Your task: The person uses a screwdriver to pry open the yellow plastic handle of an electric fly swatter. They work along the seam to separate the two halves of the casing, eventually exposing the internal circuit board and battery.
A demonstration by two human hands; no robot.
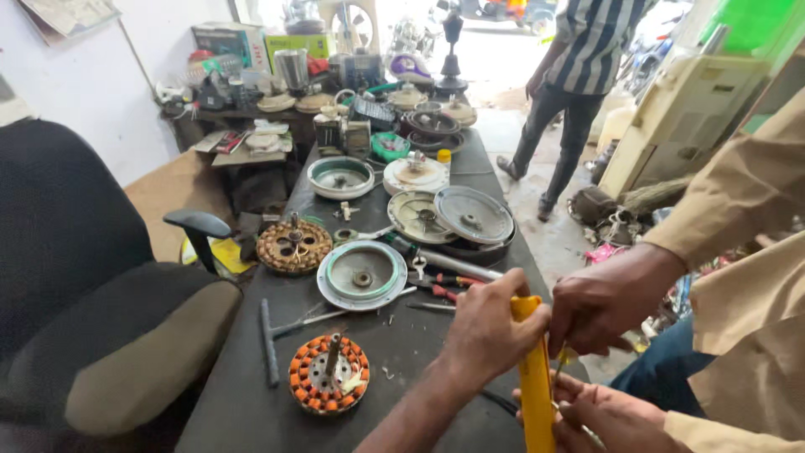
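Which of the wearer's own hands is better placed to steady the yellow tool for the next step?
Left, probably. The left hand grips the yellow tool near its top. The wearer's right hand is out of view. The sleeved hands beside it belong to a co-worker.

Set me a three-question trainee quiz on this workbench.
1. True or false: the left hand grips the yellow tool.
2. Which lies nearest the front edge of the table? A the orange-wound stator; B the green-rimmed cover; C the white bowl-shaped cover.
3. Fill in: the co-worker's upper hand comes out of a ___ sleeve.
Key: 1 true; 2 A; 3 beige.
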